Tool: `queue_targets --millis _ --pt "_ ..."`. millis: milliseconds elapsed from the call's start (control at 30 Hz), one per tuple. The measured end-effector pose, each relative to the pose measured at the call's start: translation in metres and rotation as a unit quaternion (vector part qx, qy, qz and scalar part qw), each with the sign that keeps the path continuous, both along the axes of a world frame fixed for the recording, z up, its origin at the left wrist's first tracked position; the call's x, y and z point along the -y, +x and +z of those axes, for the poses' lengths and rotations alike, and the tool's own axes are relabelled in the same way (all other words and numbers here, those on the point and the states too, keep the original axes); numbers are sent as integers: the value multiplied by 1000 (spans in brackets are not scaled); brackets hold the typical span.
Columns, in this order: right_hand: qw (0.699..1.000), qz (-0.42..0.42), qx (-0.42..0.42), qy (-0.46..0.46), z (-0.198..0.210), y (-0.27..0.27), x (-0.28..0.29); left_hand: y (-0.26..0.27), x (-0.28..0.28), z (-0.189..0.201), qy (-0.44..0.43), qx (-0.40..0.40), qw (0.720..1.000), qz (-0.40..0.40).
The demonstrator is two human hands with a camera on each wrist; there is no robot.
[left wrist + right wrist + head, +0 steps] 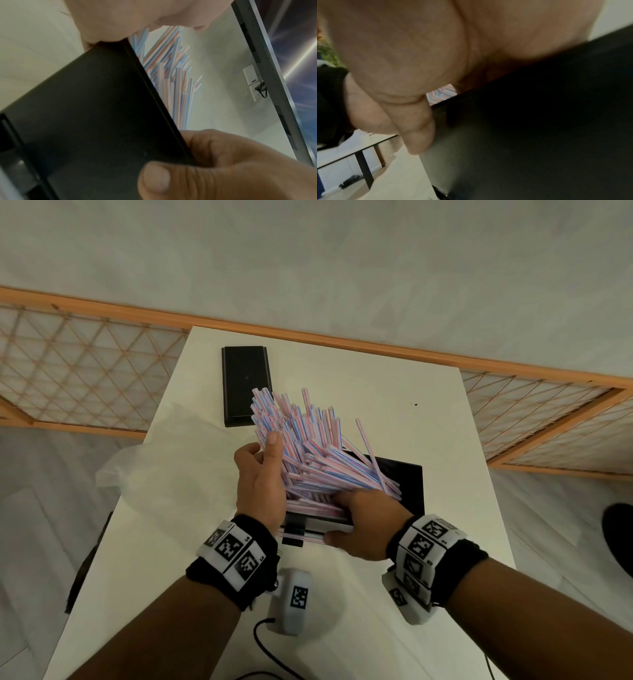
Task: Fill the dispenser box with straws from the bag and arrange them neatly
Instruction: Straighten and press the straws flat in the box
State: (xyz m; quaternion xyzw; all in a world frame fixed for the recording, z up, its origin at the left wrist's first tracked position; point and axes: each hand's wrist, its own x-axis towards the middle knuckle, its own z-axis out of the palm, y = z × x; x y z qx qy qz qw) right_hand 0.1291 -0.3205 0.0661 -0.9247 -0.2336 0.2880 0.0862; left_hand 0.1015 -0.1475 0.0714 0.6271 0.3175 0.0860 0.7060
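Note:
A thick bundle of pink-and-blue striped straws fans up and away out of the black dispenser box on the white table. My left hand holds the bundle from its left side, thumb laid up along the straws. My right hand grips the near end of the box, fingers curled over the straw ends and thumb on the front wall. In the left wrist view that thumb presses on the black wall, with straws beyond. The right wrist view is mostly palm and box.
The black lid lies flat at the far left of the table. A crumpled clear plastic bag sits at the left edge. A white tagged device with a black cable lies near the front edge. A wooden lattice screen stands behind.

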Motion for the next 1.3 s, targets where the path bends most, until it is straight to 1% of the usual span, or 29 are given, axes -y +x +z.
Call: queue_targets --millis 67,200,367,433,500,567,700,867,1000,1133,1200,1300 --pt "1000 11 -19 1 1 5 -4 1 -1 2 -7 -5 1000 -1" --pt "996 35 -28 -76 -2 11 -9 1 0 4 -3 -15 1000 -15" --pt "994 16 -65 -85 4 17 -11 -1 2 0 31 -46 998 -38" --pt "994 14 -87 -67 7 20 -9 -2 2 -1 37 -54 997 -49" --pt "995 -1 -102 -21 8 22 -7 -3 2 2 33 -50 997 -52" --pt "995 -10 -101 8 9 21 -8 -2 2 4 36 -47 997 -46" --pt "995 -6 -97 30 4 14 -8 0 2 5 37 -51 997 -45" --pt "996 -5 -75 45 3 13 -10 0 4 8 49 -37 997 -45" --pt "998 -4 -65 25 4 8 -8 -2 5 9 60 -27 997 -51" --pt "999 -10 -42 8 4 5 -2 -1 1 6 13 -16 1000 -20" --pt "999 -12 -29 15 5 2 2 2 -3 3 -21 -8 1000 -4" --pt "998 -4 46 46 10 -3 9 2 -5 3 -63 1 998 21"
